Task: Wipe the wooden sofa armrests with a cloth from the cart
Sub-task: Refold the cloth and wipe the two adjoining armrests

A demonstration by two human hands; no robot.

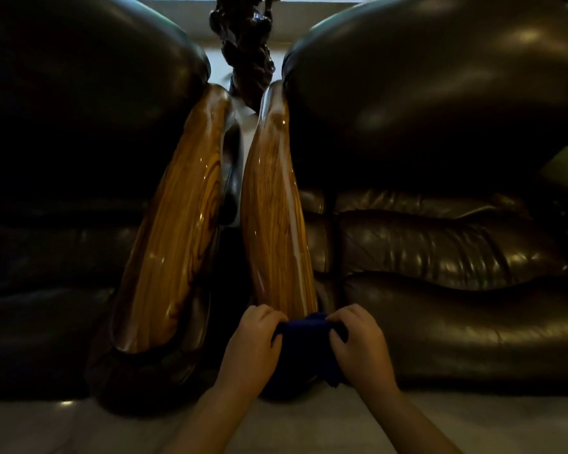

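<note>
Cloth (304,335): your left hand (254,342) and right hand (358,344) pinch it, seemingly against the right armrest (273,217), which runs lengthwise away from you.

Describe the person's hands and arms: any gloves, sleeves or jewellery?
Both are bare. The left hand and right hand wear no gloves, and no rings or watch show. The forearms are uncovered to the frame's bottom edge, no sleeve in sight.
</note>
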